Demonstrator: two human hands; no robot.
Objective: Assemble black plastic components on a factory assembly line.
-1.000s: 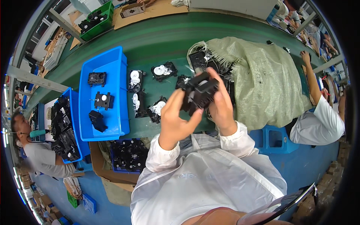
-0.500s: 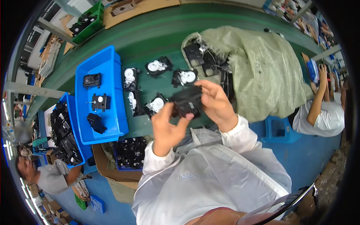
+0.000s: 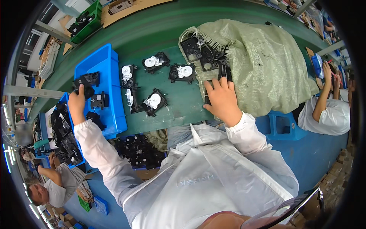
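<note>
Currently we have a black unit [image 3: 87, 91] over the left part of a blue bin [image 3: 121, 114], up off the bin floor. Its long axis seems to slope from the far left toward the near right, but our thumb covers part of it, and we cannot tell which end is its front.

Our left grip [image 3: 77, 105] is closed on that unit, thumb on top, the other fingers mostly hidden. Our right grip [image 3: 223, 100] lies palm down with fingers a little spread, reaching dark parts at the mouth of a pale green woven sack [image 3: 270, 72]; we cannot tell whether it has closed on any of them.

Inside the blue bin we see a black block [image 3: 93, 78] just beyond the held unit, a flat black piece [image 3: 100, 100] nearer us and another dark piece [image 3: 96, 120] at the near end. On the green worktop [image 3: 179, 110], between bin and sack, we count five black assemblies [image 3: 155, 61] with white gears, set at differing angles.

Farther left, a second blue bin is heaped with black parts [image 3: 66, 139]; a green crate [image 3: 94, 26] beyond holds dark pieces too.
</note>
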